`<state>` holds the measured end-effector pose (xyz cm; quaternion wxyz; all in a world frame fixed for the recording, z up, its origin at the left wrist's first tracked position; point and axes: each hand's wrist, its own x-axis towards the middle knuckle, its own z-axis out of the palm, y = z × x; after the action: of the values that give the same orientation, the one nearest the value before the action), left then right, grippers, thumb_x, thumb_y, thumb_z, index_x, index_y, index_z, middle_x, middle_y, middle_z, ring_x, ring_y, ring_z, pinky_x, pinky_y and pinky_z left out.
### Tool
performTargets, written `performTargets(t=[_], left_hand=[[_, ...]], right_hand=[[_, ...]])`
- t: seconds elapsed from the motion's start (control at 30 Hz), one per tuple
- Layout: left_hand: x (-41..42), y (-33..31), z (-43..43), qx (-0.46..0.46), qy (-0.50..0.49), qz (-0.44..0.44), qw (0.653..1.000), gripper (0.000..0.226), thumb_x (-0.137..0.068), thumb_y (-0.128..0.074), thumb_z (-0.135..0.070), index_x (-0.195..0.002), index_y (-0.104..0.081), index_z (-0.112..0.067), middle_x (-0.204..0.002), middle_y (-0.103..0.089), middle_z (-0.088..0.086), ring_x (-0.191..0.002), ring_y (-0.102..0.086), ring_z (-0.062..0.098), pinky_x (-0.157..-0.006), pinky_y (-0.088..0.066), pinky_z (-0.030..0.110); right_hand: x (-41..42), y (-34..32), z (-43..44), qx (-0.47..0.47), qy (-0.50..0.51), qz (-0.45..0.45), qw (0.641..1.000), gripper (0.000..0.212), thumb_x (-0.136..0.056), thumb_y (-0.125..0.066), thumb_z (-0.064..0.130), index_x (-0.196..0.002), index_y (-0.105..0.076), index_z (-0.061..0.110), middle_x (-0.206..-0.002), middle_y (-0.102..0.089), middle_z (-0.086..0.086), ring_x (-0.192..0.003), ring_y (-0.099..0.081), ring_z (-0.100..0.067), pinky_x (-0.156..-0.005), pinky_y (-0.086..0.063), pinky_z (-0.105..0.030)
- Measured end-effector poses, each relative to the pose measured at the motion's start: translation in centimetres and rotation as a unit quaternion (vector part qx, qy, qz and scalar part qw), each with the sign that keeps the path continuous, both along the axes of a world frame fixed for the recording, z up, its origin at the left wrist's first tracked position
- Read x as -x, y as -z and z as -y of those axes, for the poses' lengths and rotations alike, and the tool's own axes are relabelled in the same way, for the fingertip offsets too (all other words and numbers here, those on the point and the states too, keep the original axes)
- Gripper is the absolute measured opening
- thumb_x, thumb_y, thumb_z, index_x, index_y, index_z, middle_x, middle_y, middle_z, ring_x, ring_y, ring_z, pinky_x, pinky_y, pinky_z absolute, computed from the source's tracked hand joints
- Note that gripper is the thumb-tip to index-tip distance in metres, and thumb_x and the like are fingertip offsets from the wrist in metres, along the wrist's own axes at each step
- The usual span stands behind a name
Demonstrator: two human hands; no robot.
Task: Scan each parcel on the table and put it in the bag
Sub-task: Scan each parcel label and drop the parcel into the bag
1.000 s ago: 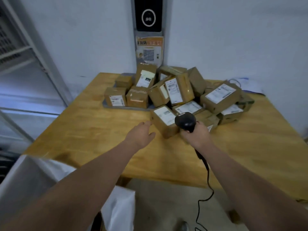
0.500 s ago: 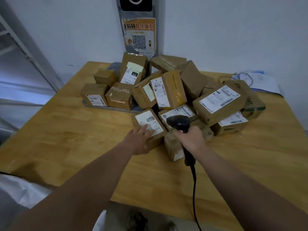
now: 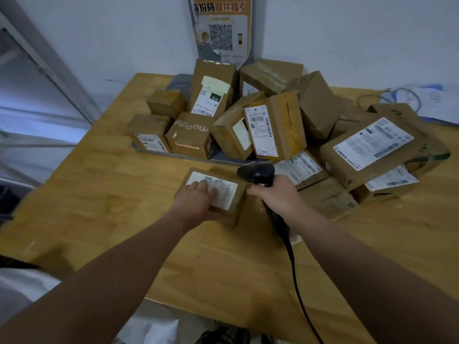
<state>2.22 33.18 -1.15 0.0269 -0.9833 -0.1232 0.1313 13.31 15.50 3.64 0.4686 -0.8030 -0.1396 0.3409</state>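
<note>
A small cardboard parcel [image 3: 237, 214] is set apart on the wooden counter [image 3: 119, 209], just in front of the pile [image 3: 275, 125] of taped boxes. It is held by the left grip [image 3: 196, 198], a bare hand. The fingers are laid across the printed label [image 3: 224, 193] on top and the thumb is pressed against the near face, so the box is pinched between them. Part of the label is covered by those fingers.

The right grip [image 3: 279, 198] is wrapped round the handle of a black scanner [image 3: 255, 173], whose head is pointed towards the label from just beside the box. A cable [image 3: 293, 265] is trailed from the handle over the counter's near edge.

The parcel is judged to be light and stiff, as a one-hand hold seems enough for it. The brown tape may be a little slick, so the cardboard edges are better gripped than the taped seams. It would best be taken by two opposite faces, with the label side left bare so that the barcode can be read. Its contents cannot be told, so a gentle drop is advised.

White fabric at the lower left is taken to be the bag [image 3: 22, 289]. Its mouth cannot be seen.
</note>
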Motion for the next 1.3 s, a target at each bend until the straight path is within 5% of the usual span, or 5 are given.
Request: performTargets(t=[0.33, 0.6, 0.9, 1.0, 1.3], left_hand=[[-3.5, -0.8, -7.0, 0.038, 0.078, -0.154, 0.984, 0.119, -0.07, -0.076, -0.056, -0.154, 0.004, -0.03, -0.162, 0.007, 0.006, -0.149, 0.007, 0.025, -0.119, 0.005, 0.044], [-2.8, 0.6, -5.1, 0.091, -0.098, -0.075, 0.988, 0.117, -0.066, -0.065, -0.074, -0.152, -0.009, -0.017, -0.145, -0.029, 0.012, -0.133, -0.029, 0.033, -0.106, -0.032, 0.05], [0.1, -2.6, 4.2, 0.526, -0.42, 0.222, 0.705, 0.117, -0.048, -0.072, -0.08, -0.134, -0.031, -0.012, -0.129, -0.048, 0.005, -0.113, -0.054, 0.023, -0.091, -0.052, 0.04], [1.3, -5.3, 6.5, 0.554, -0.388, 0.295, 0.675, 0.069, -0.083, -0.063, -0.058, -0.123, -0.029, -0.014, -0.123, -0.051, 0.005, -0.107, -0.056, 0.019, -0.082, -0.052, 0.034], [7.7, -14.4, 7.3, 0.663, -0.321, 0.308, 0.603, 0.043, -0.091, -0.063, -0.033, -0.128, -0.048, -0.017, -0.122, -0.065, 0.01, -0.105, -0.065, 0.025, -0.092, -0.053, 0.043]], right_hand=[[0.8, 3.0, -3.4, 0.038, 0.035, 0.034, 0.998, 0.014, -0.083, -0.07, 0.02, -0.076, -0.058, 0.02, -0.071, -0.059, 0.002, -0.069, -0.058, -0.011, -0.059, -0.043, -0.023], [1.6, 3.1, -1.9, -0.033, 0.133, 0.053, 0.989, 0.017, -0.085, -0.07, 0.02, -0.094, -0.061, 0.009, -0.079, -0.062, -0.007, -0.072, -0.059, -0.016, -0.061, -0.044, -0.026], [4.8, 0.6, 1.0, -0.216, 0.142, -0.043, 0.965, 0.05, -0.074, -0.082, 0.033, -0.119, -0.063, 0.021, -0.108, -0.071, 0.006, -0.104, -0.065, -0.008, -0.084, -0.054, -0.022], [5.6, -1.7, 2.3, -0.257, 0.119, -0.037, 0.958, 0.054, -0.073, -0.083, 0.024, -0.123, -0.062, 0.018, -0.112, -0.071, 0.003, -0.103, -0.066, -0.008, -0.074, -0.055, -0.016], [6.4, -8.2, 7.0, -0.288, 0.042, -0.107, 0.951, 0.037, -0.079, -0.077, 0.024, -0.114, -0.066, 0.014, -0.102, -0.074, -0.004, -0.101, -0.068, -0.022, -0.085, -0.054, -0.035]])
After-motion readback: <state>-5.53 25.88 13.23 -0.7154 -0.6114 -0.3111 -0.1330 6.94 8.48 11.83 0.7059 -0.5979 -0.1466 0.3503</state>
